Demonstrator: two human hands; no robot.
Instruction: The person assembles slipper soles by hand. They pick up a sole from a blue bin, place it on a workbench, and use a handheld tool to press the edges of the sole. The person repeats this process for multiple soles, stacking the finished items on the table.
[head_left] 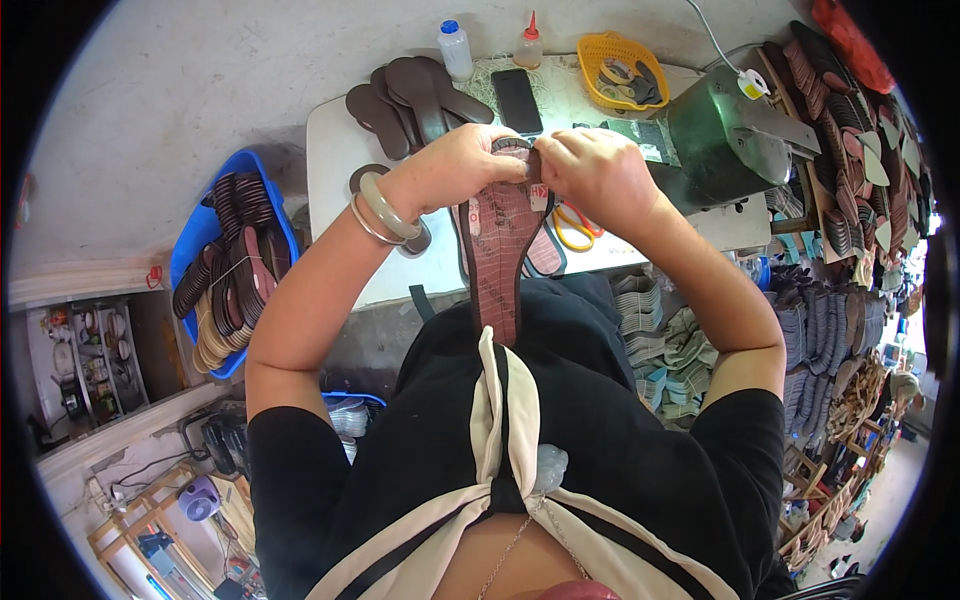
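Observation:
Over the near edge of the white table, my two hands hold up a reddish-brown insole with a dark edge. My left hand, bangles on its wrist, is closed on the insole's top left, thumb across its face. Closed fingers of my right hand pinch the top right edge. The narrow end hangs down toward my lap. Behind it, more insoles lie partly hidden on the table, beside orange-handled scissors. Dark brown insoles are fanned out beyond my left hand.
Farther back are a black phone, a blue-capped bottle, a red-tipped bottle and a yellow basket. A green machine stands at right. A blue crate of soles is at left; stacked shoe parts fill the right side.

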